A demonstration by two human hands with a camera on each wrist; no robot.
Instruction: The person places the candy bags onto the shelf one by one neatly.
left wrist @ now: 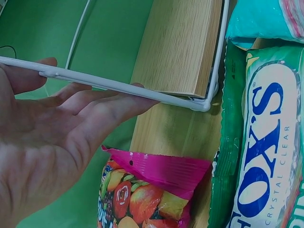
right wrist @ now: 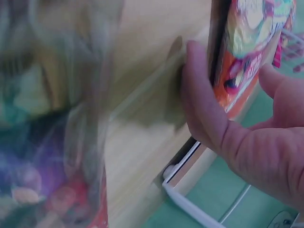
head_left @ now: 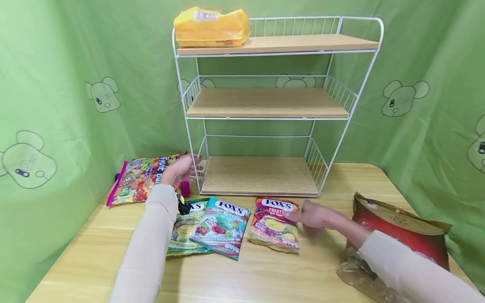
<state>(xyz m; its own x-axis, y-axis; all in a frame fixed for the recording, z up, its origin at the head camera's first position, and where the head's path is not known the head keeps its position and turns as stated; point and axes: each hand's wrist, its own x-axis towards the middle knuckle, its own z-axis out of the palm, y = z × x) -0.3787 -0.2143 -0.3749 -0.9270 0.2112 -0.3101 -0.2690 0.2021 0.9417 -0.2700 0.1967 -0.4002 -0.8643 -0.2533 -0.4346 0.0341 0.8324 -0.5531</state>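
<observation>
My left hand (head_left: 184,169) is at the left front post of a white wire rack (head_left: 188,145). In the left wrist view its fingers (left wrist: 114,105) lie extended along the post, with the palm bare. My right hand (head_left: 316,213), slightly blurred, is at the right edge of a red-orange Fox's Fruits candy bag (head_left: 273,229), which lies flat on the table. Its thumb and fingers stand apart on either side of that bag's edge in the right wrist view. A turquoise Fox's Mint Blossom bag (head_left: 222,227) overlaps a green Fox's Spring Tea bag (head_left: 185,233) to the left.
A yellow package (head_left: 211,28) sits on the rack's top shelf (head_left: 303,43), at its left end. Beside the rack lies a pink-edged fruit candy bag (head_left: 138,181), partly behind my left hand. A large red-and-brown bag (head_left: 401,227) stands at the right, partly behind my right forearm. Green curtains surround the table.
</observation>
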